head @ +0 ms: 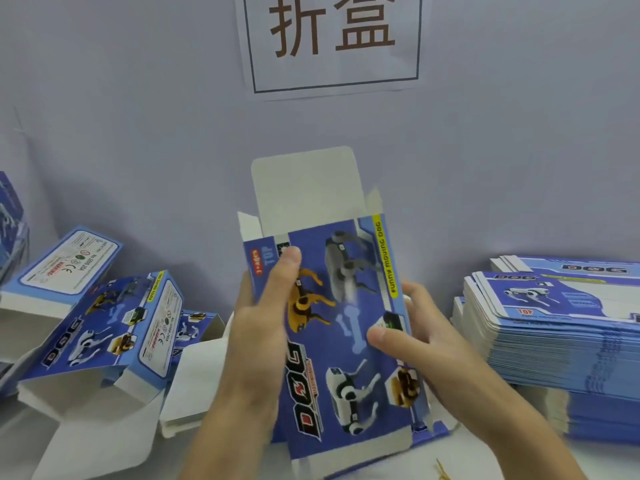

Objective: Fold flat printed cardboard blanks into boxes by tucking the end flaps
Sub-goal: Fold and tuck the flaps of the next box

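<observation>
Far left on the counter (606,459) there's a loose heap of folded boxes (104,327), glossy blue printed card with white insides showing at the open ends. In the middle, the box (346,323) being worked on is held up off the counter, popped into a rectangular tube. The left hand (266,317) grips its left edge, thumb lying across the printed front. The top flap (308,188) stands straight up, plain white with rounded corners, small side flaps sticking out beside it. The right hand (426,337) grips the right edge, thumb on the front, fingers behind. Far right sits a thick neat stack of flat blanks (554,334). A paper sign (332,43) hangs on the wall.
</observation>
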The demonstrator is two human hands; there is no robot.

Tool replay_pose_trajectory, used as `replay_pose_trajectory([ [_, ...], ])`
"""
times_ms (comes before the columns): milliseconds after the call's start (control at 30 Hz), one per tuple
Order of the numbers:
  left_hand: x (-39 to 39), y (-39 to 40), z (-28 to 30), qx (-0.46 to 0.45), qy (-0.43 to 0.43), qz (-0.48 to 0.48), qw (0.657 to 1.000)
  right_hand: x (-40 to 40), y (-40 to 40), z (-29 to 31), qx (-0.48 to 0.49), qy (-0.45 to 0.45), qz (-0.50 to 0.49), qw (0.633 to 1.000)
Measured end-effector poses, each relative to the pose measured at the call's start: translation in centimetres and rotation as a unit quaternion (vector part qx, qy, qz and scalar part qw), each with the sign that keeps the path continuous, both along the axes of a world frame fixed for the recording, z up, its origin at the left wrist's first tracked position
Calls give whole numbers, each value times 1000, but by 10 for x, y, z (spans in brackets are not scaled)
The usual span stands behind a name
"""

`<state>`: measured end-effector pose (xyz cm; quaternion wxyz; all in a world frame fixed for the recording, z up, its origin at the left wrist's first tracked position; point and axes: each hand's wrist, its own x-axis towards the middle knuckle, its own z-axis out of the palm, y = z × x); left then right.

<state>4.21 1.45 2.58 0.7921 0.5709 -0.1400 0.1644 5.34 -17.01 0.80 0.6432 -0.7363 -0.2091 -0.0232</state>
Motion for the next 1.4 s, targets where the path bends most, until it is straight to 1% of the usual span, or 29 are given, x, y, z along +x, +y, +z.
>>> replay_pose_trajectory([
  [33,0,-5,-1,19,-17,36,999,2,0,0,-10,-14,-3,1000],
  [67,0,-9,-1,25,-32,56,998,2,-7,-8,1,-50,5,999],
  [133,-4,-18,-2,31,-54,63,996,4,-8,-13,15,-135,-44,990],
  [167,-5,-23,-3,47,-63,61,995,3,-6,-8,55,-162,-67,983],
  [200,-5,-28,-6,71,-70,55,994,3,3,-2,86,-169,-93,977],
  [233,-4,-32,-9,92,-74,46,992,2,9,4,105,-170,-144,969],
  [300,-4,-36,-11,106,-75,32,991,-5,7,0,86,-215,-195,953],
  [367,-5,-36,-9,103,-69,27,992,-3,7,2,82,-226,-226,944],
  [467,-8,-27,-4,70,-83,37,993,-3,11,3,85,-228,-228,943],
  [567,-10,-19,1,36,-109,24,993,-6,19,3,83,-262,-216,937],
  [633,-10,-20,3,54,-127,24,990,-7,25,6,78,-282,-210,933],
  [700,-8,-23,3,95,-147,49,983,-7,26,5,71,-292,-208,931],
  [767,-5,-24,2,118,-146,92,978,-8,26,7,64,-282,-223,931],
  [800,-4,-25,1,115,-141,99,978,-9,25,8,63,-267,-224,935],
  [900,-6,-23,0,86,-112,105,984,-13,22,8,70,-227,-172,956],
  [933,-7,-23,0,73,-100,107,987,-15,22,9,99,-204,-129,965],
  [967,-7,-21,0,60,-88,109,988,-18,22,10,151,-169,-80,971],
  [1000,-7,-19,1,57,-80,111,989,-20,22,13,190,-140,-56,970],
  [1033,-6,-17,2,64,-81,112,988,-21,23,15,204,-125,-58,969],
  [1133,-5,-10,7,104,-92,104,985,-20,27,22,172,-137,-140,966],
  [1167,-5,-10,7,92,-84,93,988,-20,29,23,168,-138,-156,963],
  [1233,-5,-10,9,30,-72,54,995,-18,30,21,173,-124,-163,963],
  [1300,-5,-12,8,-11,-75,20,997,-19,30,21,205,-96,-154,962],
  [1400,-6,-13,8,-8,-75,14,997,-20,28,23,192,-86,-134,968],
])
